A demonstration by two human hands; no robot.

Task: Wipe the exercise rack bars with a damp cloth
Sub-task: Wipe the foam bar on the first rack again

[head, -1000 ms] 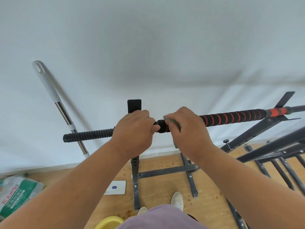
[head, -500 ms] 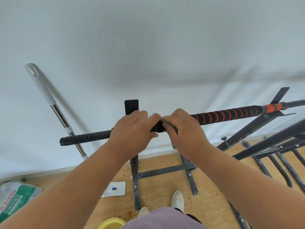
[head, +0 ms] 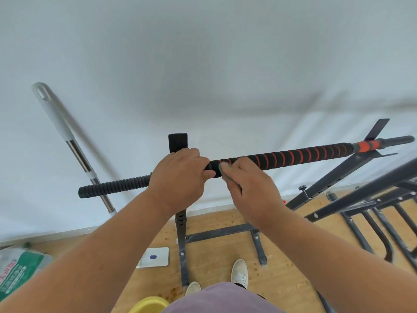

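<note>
The pull-up bar (head: 293, 158) crosses the view slightly tilted, its right stretch wrapped in black foam with a red spiral, its left end (head: 115, 187) in ribbed black rubber. The left hand (head: 178, 179) has its fingers curled over the bar, gripping it just beside the black upright post (head: 178, 143), which it partly hides. The right hand (head: 250, 188) pinches a small greyish cloth (head: 224, 169) and presses it against the bar at the start of the red-striped foam; most of the cloth is covered by the fingers. The two hands nearly touch. Behind the bar's left end a mop handle (head: 67, 136) leans on the white wall. On the wooden floor lie one green and white bag (head: 18, 269), one white card with a blue dot (head: 155, 257) and a yellow basin (head: 149, 304) at the bottom edge. Two white shoes (head: 239, 273) stand below. More dark rack bars (head: 361, 195) fill the right side
</note>
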